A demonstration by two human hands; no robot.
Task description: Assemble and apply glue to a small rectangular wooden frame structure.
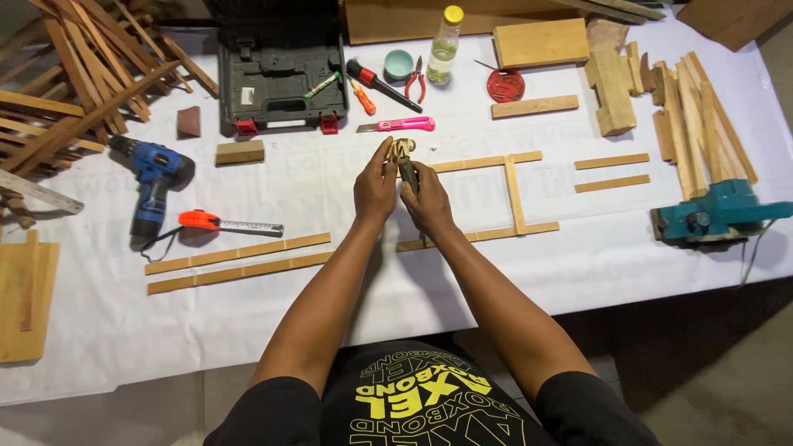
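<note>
Both forearms reach out over the near edge of the white worktop (pixel 496 272). My left hand (pixel 376 188) and right hand (pixel 427 202) meet in the middle, each closed around a small wooden piece (pixel 401 151) held up between the fingertips; I cannot tell its exact shape. Just right of my hands lies a wooden slat frame (pixel 514 196). Just beyond them lies a pink utility knife (pixel 398 125), and a blue cordless drill (pixel 153 180) rests to the far left.

Open black tool case (pixel 281 78) at table's far edge; yellow-capped clear bottle (pixel 444 45) right.
</note>
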